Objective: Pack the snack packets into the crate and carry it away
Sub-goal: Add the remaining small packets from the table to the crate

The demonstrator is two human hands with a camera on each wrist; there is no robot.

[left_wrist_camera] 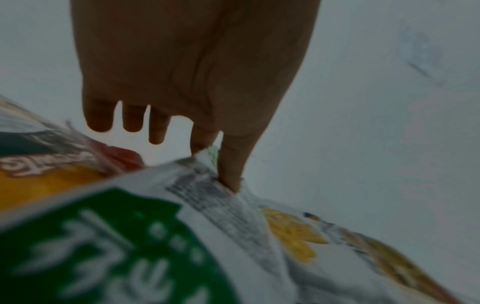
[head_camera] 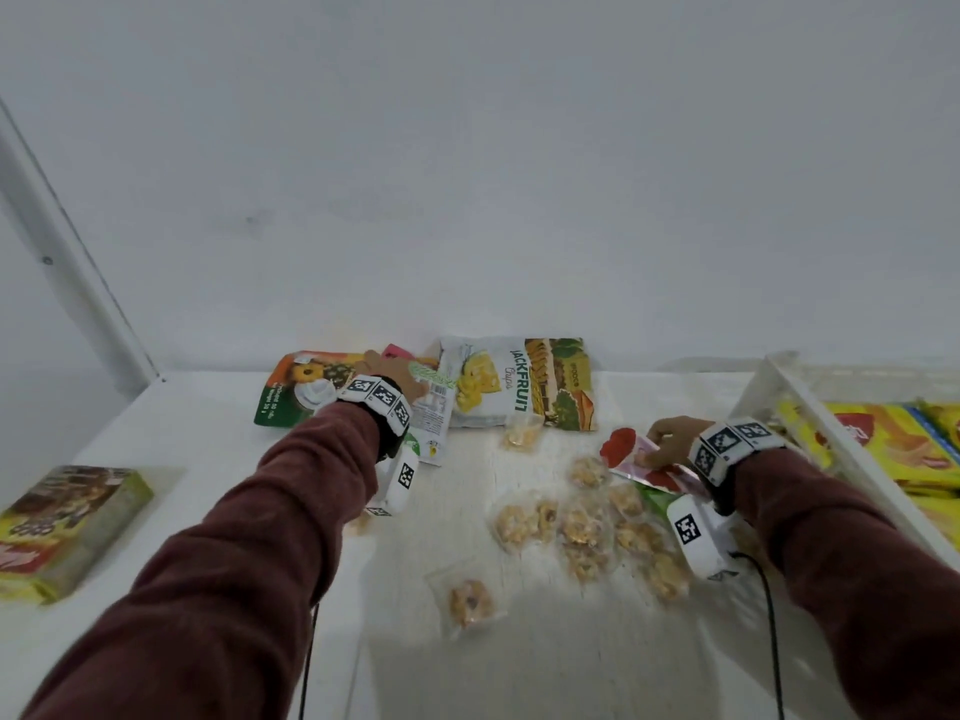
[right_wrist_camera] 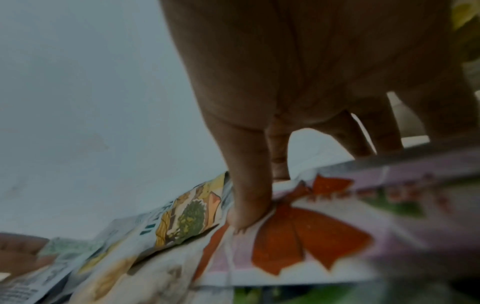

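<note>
While each packet is pinched at one edge only | left hand (head_camera: 400,379) on green-and-white packet (head_camera: 434,423), right hand (head_camera: 670,441) on pink strawberry packet (head_camera: 631,454) | both are best lifted clear, then laid flat in the crate (head_camera: 841,449) at right.

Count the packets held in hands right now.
2. Left hand pinches a white-and-green packet beside the jackfruit chips bag; right hand pinches a pink-and-red packet near the crate. A green packet under it may also be gripped.
</note>
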